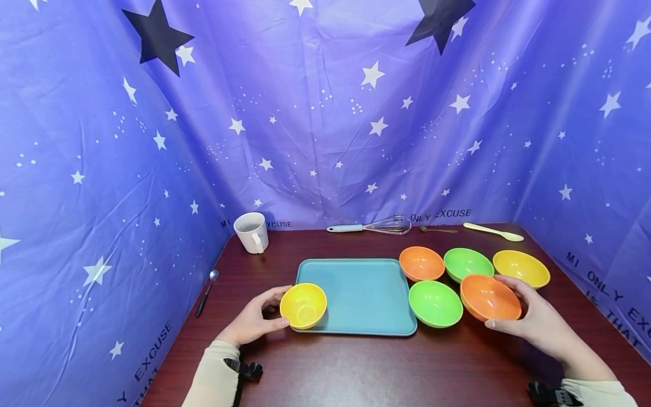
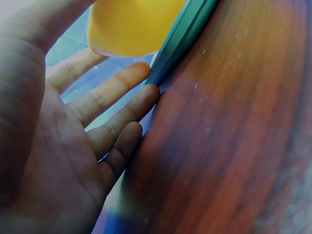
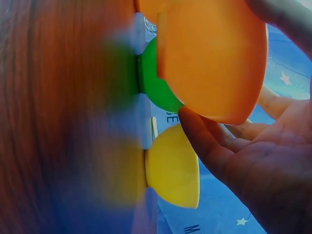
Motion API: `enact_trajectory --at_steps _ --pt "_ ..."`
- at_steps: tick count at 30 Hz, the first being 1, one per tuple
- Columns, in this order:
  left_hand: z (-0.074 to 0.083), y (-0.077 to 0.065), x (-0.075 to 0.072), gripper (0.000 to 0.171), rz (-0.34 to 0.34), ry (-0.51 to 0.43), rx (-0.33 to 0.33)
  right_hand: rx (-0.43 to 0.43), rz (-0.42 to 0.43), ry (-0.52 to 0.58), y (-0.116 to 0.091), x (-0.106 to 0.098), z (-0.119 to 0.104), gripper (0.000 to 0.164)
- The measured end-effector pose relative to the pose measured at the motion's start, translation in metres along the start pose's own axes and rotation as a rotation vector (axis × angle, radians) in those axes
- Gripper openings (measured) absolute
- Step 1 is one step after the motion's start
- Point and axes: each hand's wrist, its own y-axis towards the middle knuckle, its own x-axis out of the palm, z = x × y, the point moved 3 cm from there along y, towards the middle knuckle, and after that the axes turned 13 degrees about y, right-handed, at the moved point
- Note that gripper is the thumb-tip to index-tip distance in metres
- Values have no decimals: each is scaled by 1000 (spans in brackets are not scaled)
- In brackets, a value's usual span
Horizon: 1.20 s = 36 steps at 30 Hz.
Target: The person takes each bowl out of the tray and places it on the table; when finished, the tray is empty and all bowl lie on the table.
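Note:
My left hand [image 1: 252,318] holds a small yellow bowl [image 1: 304,305] by its left side, thumb in front and fingers behind. This bowl is over the left edge of a teal tray [image 1: 361,297]; the left wrist view shows the yellow bowl [image 2: 139,27] close to the tray's rim. On the right, my right hand [image 1: 541,322] grips an orange bowl [image 1: 490,297] between thumb and fingers. In the right wrist view the orange bowl [image 3: 214,58] hangs clear of the tabletop, in front of a green bowl [image 3: 153,73] and a larger yellow bowl [image 3: 173,168].
Right of the tray stand another orange bowl [image 1: 421,263], two green bowls [image 1: 435,303] and the larger yellow bowl. Along the back lie a whisk [image 1: 371,226], a small brown spoon [image 1: 437,229] and a cream spoon [image 1: 493,232]. A white mug [image 1: 251,233] and a dark-handled spoon [image 1: 207,293] are at left.

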Motion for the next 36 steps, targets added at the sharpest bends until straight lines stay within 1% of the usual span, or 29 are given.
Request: enact_trajectory --at_steps 3,10,18,25,32,36 --pt "0 0 0 72 -3 -1 -15 -3 -6 -20 -1 1 2 97" --pt "0 -1 0 71 -5 -1 -17 12 -29 -16 -3 4 8 98" --pt "2 -1 0 73 -7 1 -32 -40 -31 6 -4 4 14 97" --pt "1 0 1 72 -10 6 -54 -25 -37 -8 -5 3 19 97" --pt "1 -1 0 72 -8 3 -40 -36 -39 -11 -6 3 20 98" --pt "0 -1 1 72 -6 1 -31 -25 -48 -26 -7 4 21 100"
